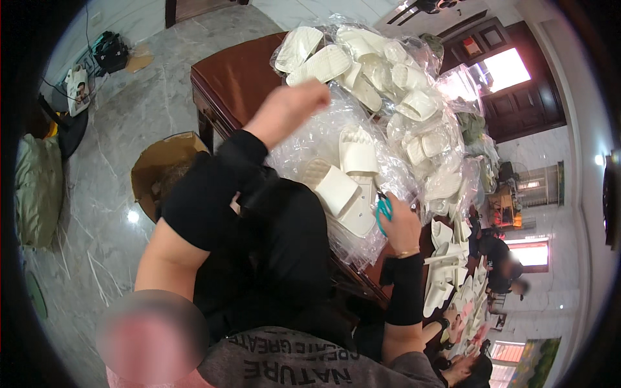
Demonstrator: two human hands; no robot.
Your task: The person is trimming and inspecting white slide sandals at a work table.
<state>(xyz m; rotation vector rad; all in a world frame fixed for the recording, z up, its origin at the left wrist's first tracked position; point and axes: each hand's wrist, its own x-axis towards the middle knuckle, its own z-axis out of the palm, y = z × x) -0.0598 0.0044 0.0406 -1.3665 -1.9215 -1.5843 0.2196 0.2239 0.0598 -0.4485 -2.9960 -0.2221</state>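
My left hand (294, 107) is raised over the near-left part of the slipper pile, its fingers curled closed and slightly blurred. Whatever it may hold is hidden. My right hand (402, 227) is closed around small teal-handled scissors (384, 212), beside the white slippers in front of me. One white slipper (358, 155) lies upright with its wide strap showing. Next to it another white slipper (336, 189) rests at an angle, with a further pale sole (359, 218) partly under it. Clear plastic bags (301, 145) are spread beneath them.
Many bagged white slippers (417, 103) are heaped on the brown table (229, 77). An open cardboard box (155, 155) stands on the floor at left. More loose slippers (440, 278) lie farther right, where other people (456, 368) sit. A green sack (39, 191) stands at far left.
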